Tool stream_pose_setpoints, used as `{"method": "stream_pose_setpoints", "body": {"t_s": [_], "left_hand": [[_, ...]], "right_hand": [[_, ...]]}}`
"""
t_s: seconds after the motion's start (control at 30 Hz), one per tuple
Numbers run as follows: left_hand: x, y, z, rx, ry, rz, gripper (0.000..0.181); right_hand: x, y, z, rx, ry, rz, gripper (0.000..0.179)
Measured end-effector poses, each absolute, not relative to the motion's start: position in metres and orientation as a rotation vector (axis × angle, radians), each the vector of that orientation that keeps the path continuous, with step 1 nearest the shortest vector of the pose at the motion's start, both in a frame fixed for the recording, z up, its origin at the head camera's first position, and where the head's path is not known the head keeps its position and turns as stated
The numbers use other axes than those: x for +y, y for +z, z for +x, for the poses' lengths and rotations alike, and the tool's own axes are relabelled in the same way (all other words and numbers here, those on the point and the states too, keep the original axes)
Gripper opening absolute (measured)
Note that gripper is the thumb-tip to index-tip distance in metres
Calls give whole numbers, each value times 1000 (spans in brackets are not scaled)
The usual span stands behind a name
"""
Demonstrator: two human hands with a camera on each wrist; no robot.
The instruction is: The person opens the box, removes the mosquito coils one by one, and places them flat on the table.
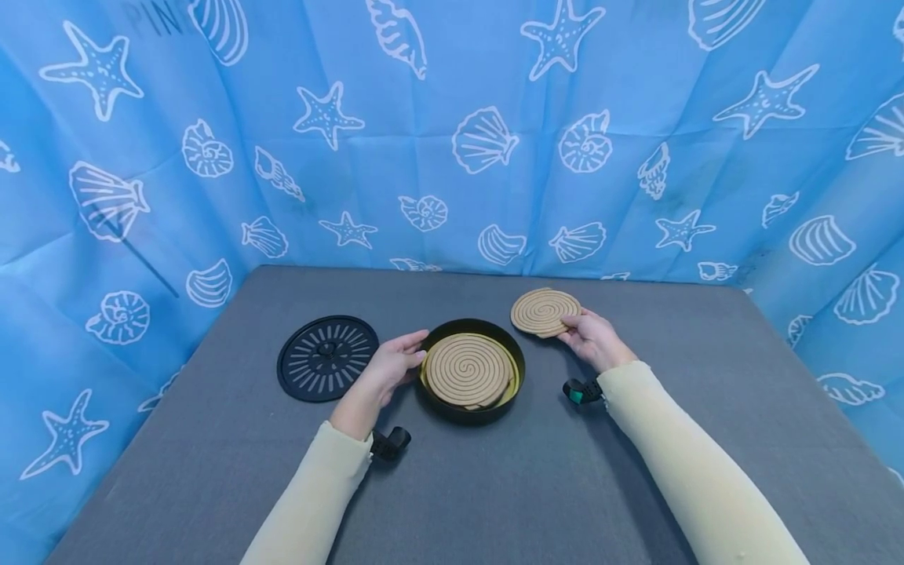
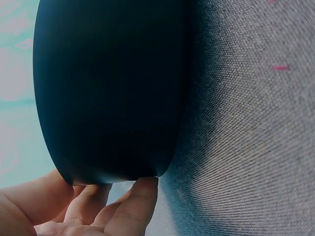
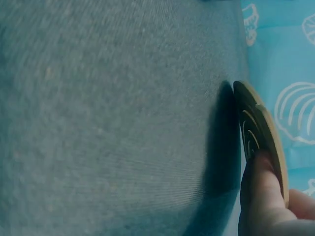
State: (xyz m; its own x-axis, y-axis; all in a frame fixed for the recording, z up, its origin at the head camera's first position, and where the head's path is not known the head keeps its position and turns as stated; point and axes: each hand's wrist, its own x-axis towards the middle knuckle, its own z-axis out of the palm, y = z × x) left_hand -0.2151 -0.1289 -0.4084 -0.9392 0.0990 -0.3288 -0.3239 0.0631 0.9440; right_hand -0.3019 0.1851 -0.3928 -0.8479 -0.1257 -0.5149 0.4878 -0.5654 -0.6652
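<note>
A round black tin (image 1: 472,416) with a yellow inside stands on the table. In it lies a tan spiral mosquito coil (image 1: 468,370). My left hand (image 1: 390,366) grips the tin's left side, thumb near the rim; in the left wrist view, the fingers (image 2: 130,211) touch the dark side wall (image 2: 110,93). To the right of the tin, my right hand (image 1: 595,339) pinches a second mosquito coil (image 1: 542,311) by its near right edge. The right wrist view shows this coil (image 3: 268,135) edge-on, held off the table, with its shadow beside it.
A black slotted round lid (image 1: 328,358) lies on the grey table (image 1: 523,486), left of the tin. A blue curtain (image 1: 438,173) with white shells and starfish hangs behind the table and along its sides. Each wrist wears a black camera mount (image 1: 391,443).
</note>
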Motion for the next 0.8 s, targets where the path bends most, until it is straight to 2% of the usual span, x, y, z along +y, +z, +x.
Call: {"method": "stream_pose_setpoints", "body": {"t_s": [0.4, 0.8], "left_hand": [[-128, -407, -215, 2027, 1949, -235, 45], [-130, -407, -216, 2021, 1952, -233, 45]], "right_hand": [[195, -399, -304, 1168, -2385, 521, 59], [205, -389, -297, 1268, -2304, 602, 57]]}}
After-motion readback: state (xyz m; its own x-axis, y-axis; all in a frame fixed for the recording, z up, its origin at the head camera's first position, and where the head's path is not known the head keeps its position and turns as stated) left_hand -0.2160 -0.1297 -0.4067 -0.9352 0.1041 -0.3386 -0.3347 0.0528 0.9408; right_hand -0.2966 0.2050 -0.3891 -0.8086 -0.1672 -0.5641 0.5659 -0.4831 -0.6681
